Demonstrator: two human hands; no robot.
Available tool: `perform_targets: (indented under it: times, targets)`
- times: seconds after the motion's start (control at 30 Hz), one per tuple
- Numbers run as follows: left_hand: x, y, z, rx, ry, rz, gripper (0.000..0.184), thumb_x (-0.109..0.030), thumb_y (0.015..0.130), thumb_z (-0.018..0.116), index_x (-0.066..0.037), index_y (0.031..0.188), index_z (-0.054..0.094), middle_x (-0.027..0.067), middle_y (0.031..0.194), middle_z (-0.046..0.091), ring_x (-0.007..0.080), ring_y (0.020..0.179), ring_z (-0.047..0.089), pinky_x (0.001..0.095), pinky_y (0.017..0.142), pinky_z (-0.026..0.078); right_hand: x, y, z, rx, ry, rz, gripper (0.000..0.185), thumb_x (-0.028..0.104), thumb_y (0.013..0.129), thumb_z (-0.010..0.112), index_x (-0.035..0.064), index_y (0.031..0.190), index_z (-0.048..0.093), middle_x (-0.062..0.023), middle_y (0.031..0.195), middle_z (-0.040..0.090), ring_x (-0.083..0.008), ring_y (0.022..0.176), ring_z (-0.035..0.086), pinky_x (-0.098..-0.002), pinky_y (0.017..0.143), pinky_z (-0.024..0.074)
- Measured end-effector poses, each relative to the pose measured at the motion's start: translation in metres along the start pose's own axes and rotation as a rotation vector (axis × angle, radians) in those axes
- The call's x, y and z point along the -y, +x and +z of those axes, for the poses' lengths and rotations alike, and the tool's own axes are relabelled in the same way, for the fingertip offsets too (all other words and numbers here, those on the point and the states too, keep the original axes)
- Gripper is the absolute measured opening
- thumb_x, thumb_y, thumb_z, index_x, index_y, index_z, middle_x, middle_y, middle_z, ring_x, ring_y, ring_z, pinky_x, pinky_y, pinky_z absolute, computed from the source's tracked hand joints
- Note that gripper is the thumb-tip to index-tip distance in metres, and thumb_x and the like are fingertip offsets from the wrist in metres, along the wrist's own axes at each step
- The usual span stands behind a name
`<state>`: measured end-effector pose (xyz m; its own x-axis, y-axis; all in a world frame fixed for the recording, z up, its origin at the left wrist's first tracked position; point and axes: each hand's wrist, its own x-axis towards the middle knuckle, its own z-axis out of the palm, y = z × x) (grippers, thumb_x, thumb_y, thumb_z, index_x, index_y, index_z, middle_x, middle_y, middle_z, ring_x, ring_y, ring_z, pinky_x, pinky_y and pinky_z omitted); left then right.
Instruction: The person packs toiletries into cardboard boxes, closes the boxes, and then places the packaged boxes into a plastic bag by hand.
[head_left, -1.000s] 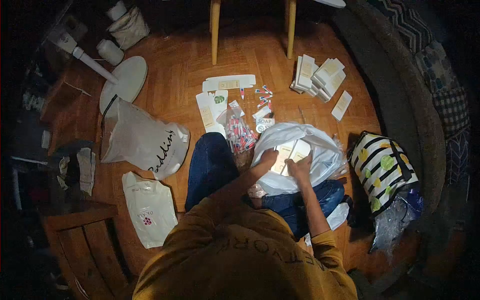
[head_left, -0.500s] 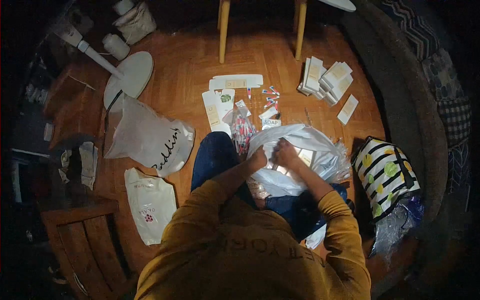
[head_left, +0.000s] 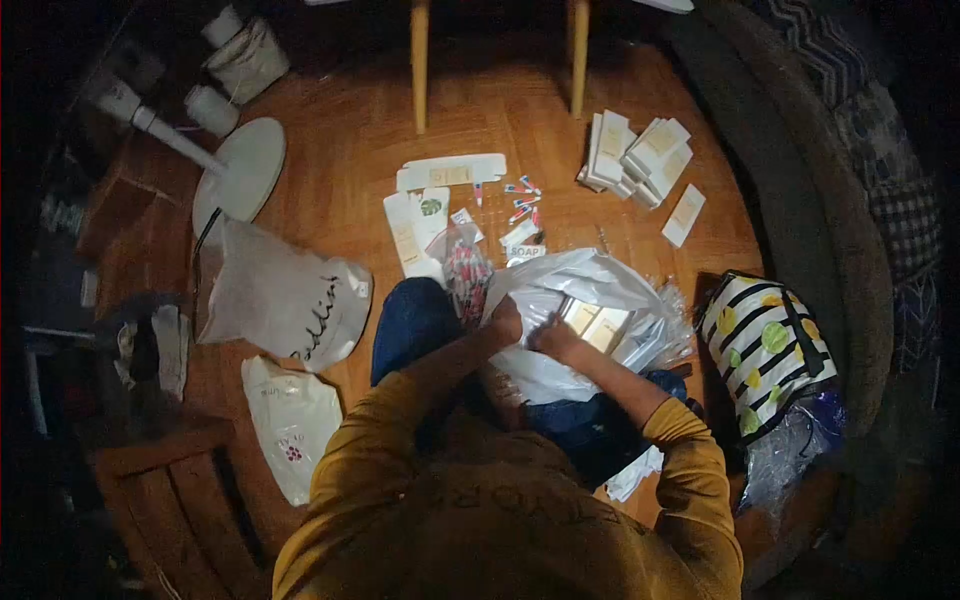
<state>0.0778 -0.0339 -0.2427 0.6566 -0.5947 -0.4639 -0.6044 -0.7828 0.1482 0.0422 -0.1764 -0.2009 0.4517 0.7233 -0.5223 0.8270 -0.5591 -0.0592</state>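
Observation:
A white plastic bag (head_left: 565,375) lies wide-mouthed across my lap, with small cream-coloured boxes (head_left: 605,327) showing inside. My left hand (head_left: 506,320) is closed on the bag's left rim. Inside the mouth, my right hand (head_left: 553,338) reaches down to the left of the boxes with its fingers curled; what they hold, if anything, is hidden. Against the bag's left side leans a clear bag of small red-and-white tubes (head_left: 468,278). Just beyond the rim lies a packet marked SOAP (head_left: 525,252).
Loose small tubes (head_left: 522,212) and flattened cartons (head_left: 450,172) lie ahead on the wood floor. Stacked small boxes (head_left: 640,155) sit at front right. A striped bag (head_left: 768,345) stands right; a bedding bag (head_left: 290,295) and a lamp base (head_left: 240,175) are left.
My right hand has moved down and left inside the bag, uncovering more of the boxes. My left hand stays at the rim. The whole view has shifted slightly.

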Motion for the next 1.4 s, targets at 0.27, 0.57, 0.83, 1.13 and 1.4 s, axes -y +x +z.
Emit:
perform_targets:
  times: [0.27,0.57,0.83,1.13,1.4]
  targets:
    - [-0.009,0.012,-0.021,-0.282,-0.694,0.351,0.039,-0.023,0.08,0.051,-0.004,0.114,0.051,0.0159,0.118,0.051,0.0301,0.103,0.051,0.0383,0.092,0.037,-0.084,-0.087,-0.125,-0.598,1.223,-0.071,0.01,0.009,0.079,0.053,0.004,0.079,0.062,-0.0102,0.082,0.063,-0.0199,0.079,0.058,-0.0346,0.073,0.0448]
    - [-0.037,0.013,0.012,-0.313,-0.487,0.111,0.04,-0.026,0.091,0.034,-0.002,0.121,0.044,0.0203,0.121,0.047,0.0343,0.114,0.043,0.0425,0.1,0.028,-0.354,-0.063,0.107,-1.124,0.665,1.416,0.054,0.035,0.072,0.068,0.0008,0.11,0.052,-0.017,0.099,0.06,-0.0297,0.09,0.06,-0.0373,0.075,0.047]
    - [-0.043,0.013,-0.007,-0.224,-0.457,0.066,0.04,-0.025,0.09,0.035,-0.002,0.121,0.045,0.0199,0.121,0.047,0.0342,0.113,0.043,0.0427,0.099,0.029,-0.385,-0.057,0.083,-1.186,1.212,1.541,0.047,0.023,0.074,0.065,-0.004,0.109,0.047,-0.0152,0.085,0.061,-0.0296,0.078,0.059,-0.0399,0.068,0.0486]
    - [-0.037,0.012,-0.013,-0.227,-0.441,0.051,0.04,-0.025,0.088,0.037,-0.002,0.12,0.045,0.0196,0.12,0.048,0.034,0.112,0.044,0.0428,0.098,0.031,-0.381,-0.024,-0.087,-1.622,1.646,1.06,0.052,0.038,0.085,0.053,-0.0081,0.108,0.051,-0.0207,0.099,0.058,-0.0291,0.087,0.057,-0.0359,0.076,0.0463]
    - [-0.038,0.009,-0.017,-0.23,-0.446,0.048,0.04,-0.024,0.087,0.038,-0.002,0.119,0.046,0.0193,0.12,0.048,0.0339,0.112,0.045,0.043,0.097,0.032,-0.372,0.016,-0.124,-1.185,1.351,1.61,0.089,0.038,0.061,0.074,-0.0107,0.118,0.026,-0.0303,0.118,0.042,-0.0402,0.11,0.044,-0.0432,0.095,0.0371]
